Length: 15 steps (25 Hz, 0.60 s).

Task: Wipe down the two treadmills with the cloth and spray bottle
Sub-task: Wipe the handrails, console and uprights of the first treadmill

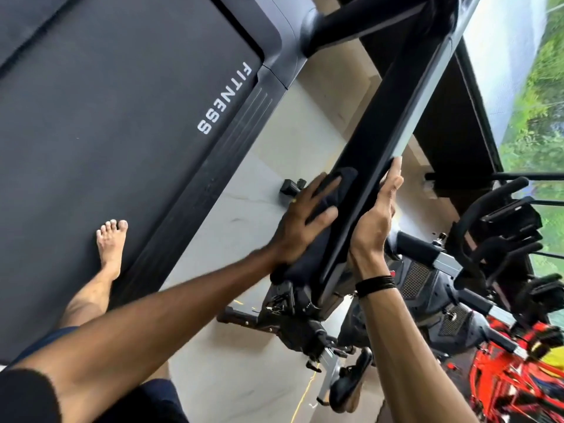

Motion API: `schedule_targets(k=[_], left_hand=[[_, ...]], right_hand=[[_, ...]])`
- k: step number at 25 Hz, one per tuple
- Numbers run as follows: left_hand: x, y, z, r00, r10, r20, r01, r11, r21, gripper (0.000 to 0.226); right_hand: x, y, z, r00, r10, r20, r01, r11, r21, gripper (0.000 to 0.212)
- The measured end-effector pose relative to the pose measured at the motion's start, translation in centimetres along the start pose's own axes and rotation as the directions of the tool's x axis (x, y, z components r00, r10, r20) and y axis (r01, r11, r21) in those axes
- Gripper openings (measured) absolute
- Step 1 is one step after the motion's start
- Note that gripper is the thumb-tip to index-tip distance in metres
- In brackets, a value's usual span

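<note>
A black treadmill fills the left, its belt [106, 132] printed with "FITNESS". Its dark handrail [390, 117] runs diagonally through the middle. My left hand [302, 221] presses a dark cloth [346, 177] against the rail's left face, fingers spread over the cloth. My right hand [375, 218] lies flat along the rail's right edge, fingers straight and pointing up the rail. A black band is on that wrist. No spray bottle and no second treadmill are in view.
My bare foot [111, 242] stands on the belt near the side rail. Pale floor [274, 141] with a small black object [293, 186] lies between treadmill and handrail. An exercise bike [503, 239] and red equipment [503, 386] crowd the right, beside a window [534, 102].
</note>
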State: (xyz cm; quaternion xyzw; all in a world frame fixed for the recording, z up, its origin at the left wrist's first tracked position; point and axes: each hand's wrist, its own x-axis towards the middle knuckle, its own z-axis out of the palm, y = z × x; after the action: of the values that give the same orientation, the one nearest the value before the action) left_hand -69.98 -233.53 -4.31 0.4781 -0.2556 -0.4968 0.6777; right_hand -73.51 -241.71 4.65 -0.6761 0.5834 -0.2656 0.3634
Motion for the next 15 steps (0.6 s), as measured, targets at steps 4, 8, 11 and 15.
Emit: schedule_targets(k=[4, 8, 11, 15], left_hand=[[4.2, -0.8, -1.0, 0.873, -0.472, 0.127, 0.488, 0.84, -0.236, 0.068], [0.3, 1.1, -1.3, 0.832, -0.555, 0.001, 0.551, 0.825, 0.128, 0.093], [-3.1, 2.9, 0.0, 0.988, -0.154, -0.009, 0.153, 0.98, 0.126, 0.065], [1.2, 4.6, 0.8, 0.989, 0.053, 0.135, -0.083, 0.97, 0.229, 0.052]], right_hand=[[-0.5, -1.0, 0.3, 0.999, -0.036, 0.006, 0.037, 0.993, -0.109, 0.053], [-0.5, -0.9, 0.4, 1.0, -0.018, -0.018, 0.016, 0.991, -0.13, 0.055], [-0.5, -1.0, 0.5, 1.0, -0.011, -0.013, 0.01, 0.991, -0.137, 0.055], [-0.6, -0.7, 0.1, 1.0, 0.002, -0.017, -0.002, 1.0, -0.012, 0.06]])
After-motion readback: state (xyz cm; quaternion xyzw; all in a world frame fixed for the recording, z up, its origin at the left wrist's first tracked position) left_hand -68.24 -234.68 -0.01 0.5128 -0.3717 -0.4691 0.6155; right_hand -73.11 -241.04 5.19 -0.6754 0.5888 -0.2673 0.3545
